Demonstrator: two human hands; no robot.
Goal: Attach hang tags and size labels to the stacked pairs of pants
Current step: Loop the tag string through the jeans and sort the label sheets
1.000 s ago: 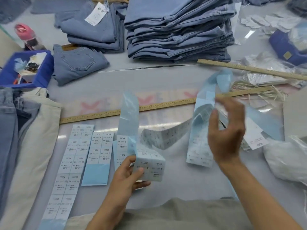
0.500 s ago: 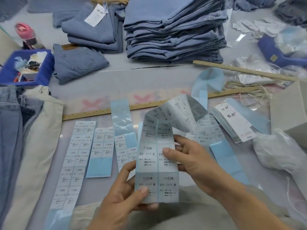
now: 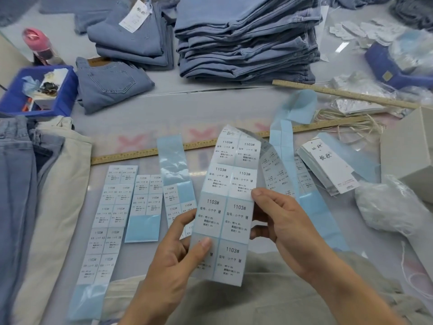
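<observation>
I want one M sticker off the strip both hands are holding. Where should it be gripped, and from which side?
Probably the bottom right sticker on the M label strip: pinch its free lower right corner, coming from the right with the right hand. The left hand already pinches the lower left edge, steadying the backing.

Pale grey work table (image 3: 145, 123) across the whole view, glossy, with soft overhead glare at 1 o'clock. Faded pink cross marks (image 3: 131, 141) printed at centre. Wooden ruler (image 3: 145, 154) flat from 9 toward 2 o'clock; second wooden ruler (image 3: 342, 93) angled at 2 o'clock. Blue plastic bin (image 3: 63, 99) at 10 o'clock, pink-capped bottle (image 3: 38, 46) just behind. Grey box (image 3: 407, 148) at 3 o'clock. No walls, floor or windows in view.
</observation>
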